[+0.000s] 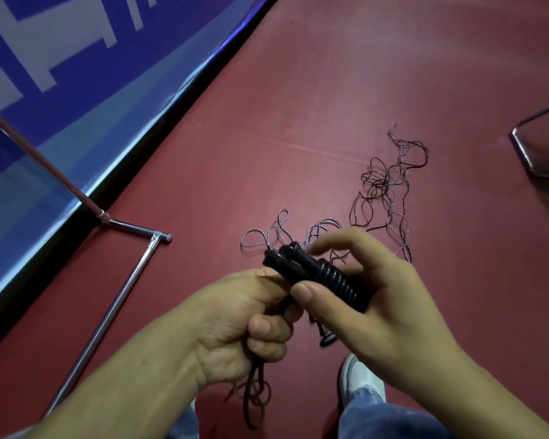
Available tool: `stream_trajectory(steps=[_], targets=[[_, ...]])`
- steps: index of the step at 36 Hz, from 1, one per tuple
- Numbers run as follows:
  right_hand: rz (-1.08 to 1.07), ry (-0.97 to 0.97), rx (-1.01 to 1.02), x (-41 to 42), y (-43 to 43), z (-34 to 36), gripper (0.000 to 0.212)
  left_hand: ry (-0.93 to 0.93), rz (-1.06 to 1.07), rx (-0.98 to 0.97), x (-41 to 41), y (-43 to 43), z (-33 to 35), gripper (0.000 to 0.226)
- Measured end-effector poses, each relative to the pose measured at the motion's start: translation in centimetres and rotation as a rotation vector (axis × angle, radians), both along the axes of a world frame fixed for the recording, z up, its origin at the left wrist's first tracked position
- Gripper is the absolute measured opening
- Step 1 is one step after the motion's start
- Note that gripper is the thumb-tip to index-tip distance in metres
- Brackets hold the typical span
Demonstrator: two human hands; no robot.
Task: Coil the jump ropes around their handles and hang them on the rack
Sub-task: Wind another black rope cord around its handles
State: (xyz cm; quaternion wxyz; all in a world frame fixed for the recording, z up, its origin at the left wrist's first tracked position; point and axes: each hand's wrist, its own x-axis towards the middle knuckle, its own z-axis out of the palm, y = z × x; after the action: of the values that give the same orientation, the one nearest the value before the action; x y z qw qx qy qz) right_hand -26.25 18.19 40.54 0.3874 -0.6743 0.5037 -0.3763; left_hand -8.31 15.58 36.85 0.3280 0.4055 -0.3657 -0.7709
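Note:
Two black jump-rope handles [301,264] lie side by side in front of me, with dark rope wound in tight turns around their near half. My right hand [377,299] grips the wound part, thumb on top. My left hand [244,324] is curled around a bunch of loose dark rope [257,397] that hangs below it. More thin ropes [387,191] lie tangled on the red floor beyond the hands. The chrome rack [121,296] stands at the left, its base tube along the floor and a slanted pole rising to the upper left.
A blue and white banner wall [61,90] runs along the left with a black strip at its foot. A metal chair or stand base [536,153] sits at the right edge. My white shoe [362,381] and jeans show at the bottom.

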Motion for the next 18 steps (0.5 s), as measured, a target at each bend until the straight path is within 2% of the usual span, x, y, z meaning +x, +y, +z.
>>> stream_trajectory(steps=[5,7,9,12,18], targets=[[0.011,0.062,-0.091,-0.1,-0.3,0.3,0.014,-0.061,-0.019,-0.038,-0.3,-0.1,-0.4,0.007],[0.012,0.068,-0.088,-0.3,-0.4,0.3,0.014,-0.114,-0.070,-0.068,-0.5,-0.2,0.1,0.019],[-0.001,0.066,-0.069,-0.6,-0.6,0.3,0.016,-0.096,-0.068,-0.098,-0.9,0.1,0.6,0.022],[-0.039,0.024,-0.008,-1.2,-1.1,0.3,0.020,-0.018,0.006,-0.134,-1.4,0.5,0.9,0.012],[-0.080,-0.004,0.058,-1.7,-1.5,0.0,0.017,-0.385,-0.009,-0.474,-1.0,0.5,1.1,0.025]])
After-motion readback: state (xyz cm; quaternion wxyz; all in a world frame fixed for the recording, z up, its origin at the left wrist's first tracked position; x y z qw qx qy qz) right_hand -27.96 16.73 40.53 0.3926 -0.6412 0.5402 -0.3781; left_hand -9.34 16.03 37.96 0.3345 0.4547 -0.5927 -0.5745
